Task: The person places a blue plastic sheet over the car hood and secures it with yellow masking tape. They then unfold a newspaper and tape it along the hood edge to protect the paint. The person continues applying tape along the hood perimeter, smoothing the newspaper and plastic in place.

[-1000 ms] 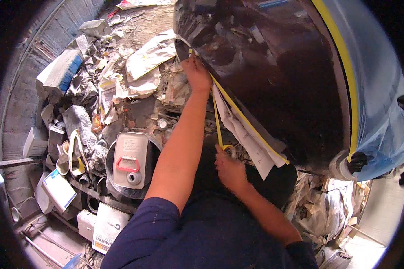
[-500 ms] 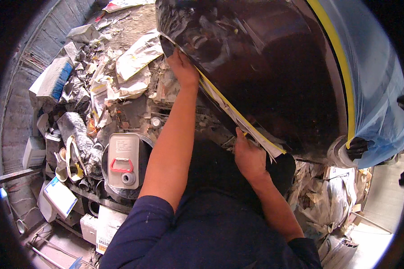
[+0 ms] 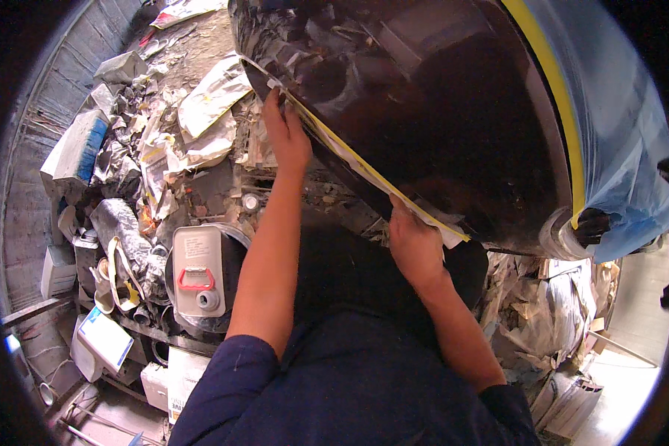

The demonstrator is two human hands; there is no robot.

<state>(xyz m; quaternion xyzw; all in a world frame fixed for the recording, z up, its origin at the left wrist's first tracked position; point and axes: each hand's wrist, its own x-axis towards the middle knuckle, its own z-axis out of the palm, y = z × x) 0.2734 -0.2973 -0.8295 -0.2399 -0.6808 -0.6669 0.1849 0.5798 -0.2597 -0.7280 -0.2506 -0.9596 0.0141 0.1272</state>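
Observation:
A large glossy dark panel (image 3: 453, 149) fills the upper right. Yellow masking tape (image 3: 349, 150) runs along its lower left edge, with a strip of pale masking paper (image 3: 376, 177) under it. Near the upper end of that edge is my left hand (image 3: 288, 137), its fingers stretched out and apart against the tape line. My right hand (image 3: 416, 239) is farther down the edge, fingers curled and thumb up, closed on the masking paper by its lower end. Its fingertips are partly hidden.
Blue plastic sheeting (image 3: 617, 134) covers the panel's right side. At left, a beige canister with a red handle (image 3: 198, 256) sits on a round drum, beside a heap of crumpled paper (image 3: 152, 160) and boxes. More scrap paper (image 3: 543, 312) is piled at lower right.
The whole view has shifted slightly, with the panel's left end now farther left. My left hand's fingers have spread along the edge; my right hand has moved slightly up on the strip.

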